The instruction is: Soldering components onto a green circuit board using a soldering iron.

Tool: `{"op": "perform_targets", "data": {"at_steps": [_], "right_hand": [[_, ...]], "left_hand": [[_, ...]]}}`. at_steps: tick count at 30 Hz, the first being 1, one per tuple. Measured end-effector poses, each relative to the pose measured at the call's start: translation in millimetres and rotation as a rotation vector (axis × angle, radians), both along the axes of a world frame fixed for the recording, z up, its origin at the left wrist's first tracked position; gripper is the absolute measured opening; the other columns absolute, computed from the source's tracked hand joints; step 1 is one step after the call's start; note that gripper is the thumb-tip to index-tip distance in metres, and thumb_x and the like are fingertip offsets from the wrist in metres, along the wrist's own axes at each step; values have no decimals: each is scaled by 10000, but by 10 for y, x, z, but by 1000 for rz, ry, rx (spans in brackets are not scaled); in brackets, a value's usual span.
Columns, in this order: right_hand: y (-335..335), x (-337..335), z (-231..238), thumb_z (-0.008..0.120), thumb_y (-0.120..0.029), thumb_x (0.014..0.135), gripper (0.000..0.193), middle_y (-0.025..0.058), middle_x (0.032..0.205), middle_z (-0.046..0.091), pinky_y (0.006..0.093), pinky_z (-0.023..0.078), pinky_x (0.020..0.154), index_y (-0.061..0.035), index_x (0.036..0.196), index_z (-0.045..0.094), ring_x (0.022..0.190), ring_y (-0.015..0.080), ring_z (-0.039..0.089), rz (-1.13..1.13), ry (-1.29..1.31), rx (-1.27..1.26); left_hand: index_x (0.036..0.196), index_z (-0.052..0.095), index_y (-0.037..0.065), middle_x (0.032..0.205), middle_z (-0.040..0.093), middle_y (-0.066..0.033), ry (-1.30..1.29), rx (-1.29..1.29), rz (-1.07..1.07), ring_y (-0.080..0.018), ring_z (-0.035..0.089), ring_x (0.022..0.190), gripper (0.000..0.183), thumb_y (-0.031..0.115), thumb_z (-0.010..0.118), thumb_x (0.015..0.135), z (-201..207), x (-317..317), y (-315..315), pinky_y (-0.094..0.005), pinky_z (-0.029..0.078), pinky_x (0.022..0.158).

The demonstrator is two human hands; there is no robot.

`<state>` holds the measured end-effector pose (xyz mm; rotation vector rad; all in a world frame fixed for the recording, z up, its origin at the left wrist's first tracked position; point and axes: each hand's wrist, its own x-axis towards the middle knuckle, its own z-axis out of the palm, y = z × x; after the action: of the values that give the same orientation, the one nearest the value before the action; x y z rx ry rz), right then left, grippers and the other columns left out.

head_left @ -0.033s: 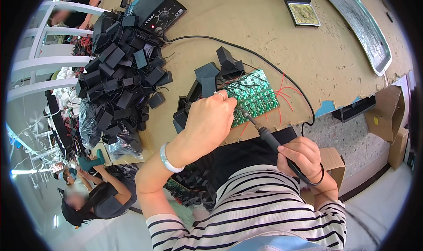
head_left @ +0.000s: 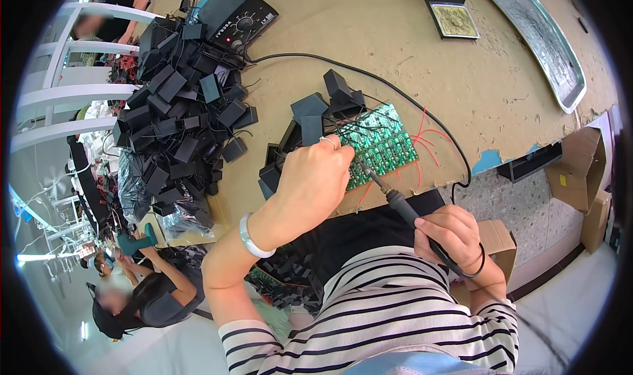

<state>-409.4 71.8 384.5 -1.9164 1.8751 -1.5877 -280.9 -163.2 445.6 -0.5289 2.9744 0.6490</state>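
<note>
A green circuit board (head_left: 389, 152) lies near the table's front edge, with red wires sticking out along its right and front sides. My right hand (head_left: 452, 236) grips the black handle of a soldering iron (head_left: 405, 209), whose tip reaches the board's front part. Closed at the board's left side is my left hand (head_left: 311, 177), fingertips pinched together and turned away; what they hold is hidden. Several small black plastic cases (head_left: 310, 108) with thin black wires sit just beyond and left of that hand, their wires running over the board.
A big heap of black cases (head_left: 178, 118) fills the table's left. Behind it stands a soldering station (head_left: 239, 16), its black cable arching across the table. An iron stand with a yellowish sponge (head_left: 455, 20) and a metal tray (head_left: 572, 88) are at the far right. Co-workers are at left.
</note>
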Motion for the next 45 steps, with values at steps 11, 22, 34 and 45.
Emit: {"op": "perform_targets", "data": {"at_steps": [11, 22, 34, 45], "right_hand": [[-58, 37, 55, 751, 14, 756, 126, 62, 751, 632, 252, 486, 497, -17, 840, 662, 570, 141, 571, 18, 273, -69], [40, 18, 20, 759, 14, 743, 183, 66, 795, 654, 271, 540, 524, 8, 909, 684, 606, 169, 619, 5, 196, -94], [293, -72, 171, 744, 62, 698, 346, 82, 836, 667, 317, 532, 548, -5, 1030, 672, 645, 228, 647, -113, 47, 5], [345, -99, 181, 743, 48, 717, 337, 79, 827, 667, 313, 528, 541, -7, 1041, 668, 632, 223, 641, -125, 34, -20]], "left_hand": [[788, 671, 8, 787, 647, -145, -59, -6, -17, -359, 666, 746, 72, 73, 675, 820, -27, -48, -31, -464, 544, 668], [772, 669, 0, 786, 650, -157, -71, -14, -14, -361, 670, 744, 81, 71, 677, 811, -9, -68, -16, -464, 553, 674], [784, 664, 8, 779, 650, -153, -110, -41, -29, -363, 674, 748, 50, 52, 670, 805, 23, -116, -12, -462, 557, 668], [994, 691, 12, 1002, 660, -135, 151, 7, -16, -336, 665, 861, 157, -19, 711, 841, 432, 143, -89, -395, 540, 750]]}}
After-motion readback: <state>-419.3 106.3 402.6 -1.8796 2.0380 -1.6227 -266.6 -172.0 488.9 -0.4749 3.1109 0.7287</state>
